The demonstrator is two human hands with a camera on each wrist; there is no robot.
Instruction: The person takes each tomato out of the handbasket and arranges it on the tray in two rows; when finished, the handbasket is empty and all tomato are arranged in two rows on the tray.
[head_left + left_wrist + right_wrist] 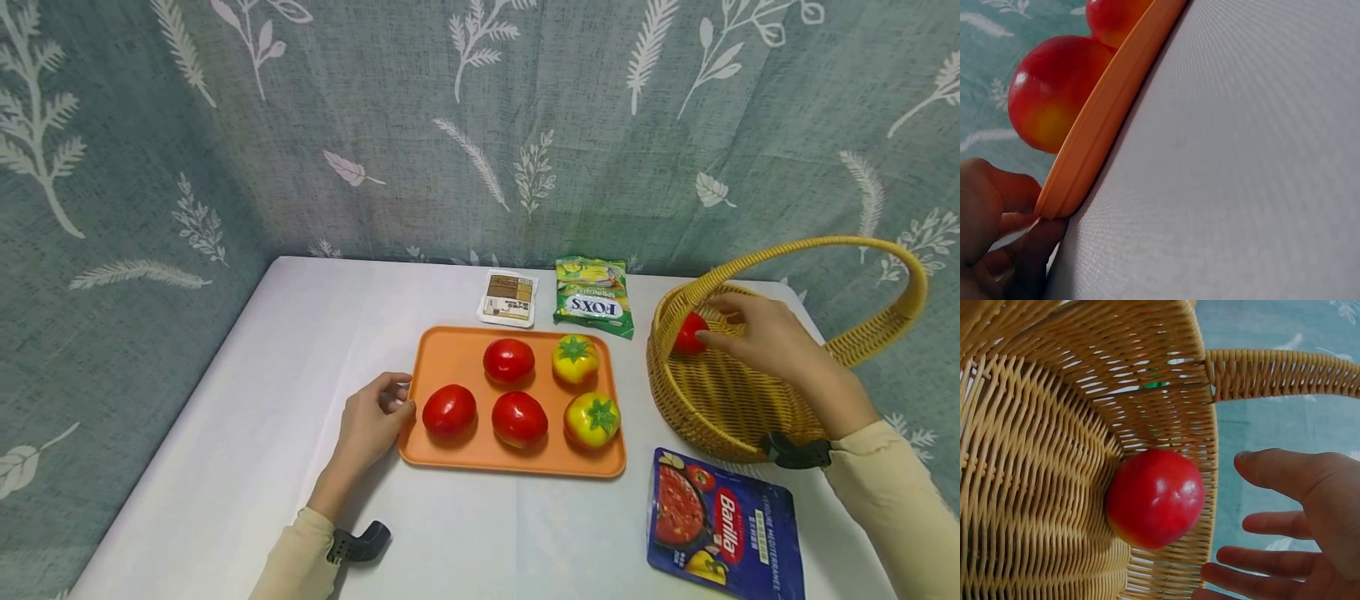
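My left hand (375,421) is at the left edge of an orange tray (450,354), its thumb and fingers pinching the rim (1054,203). On the tray lie three glossy red fruits (448,411) and two yellow-red tomatoes (592,421) with green leafy tops. My right hand (768,333) reaches over the wicker basket (738,400) on the right. Inside, against the basket's wall, rests another red fruit (1155,499). In the right wrist view the fingers are spread apart, with a gap between them and that fruit.
Behind the tray lie a small white packet (507,298) with a brown label and a green Fox's bag (594,296). A blue Barilla pouch (723,525) lies in front of the basket. The basket's tall handle (810,243) arches above it. Patterned cloth (420,125) hangs behind the table.
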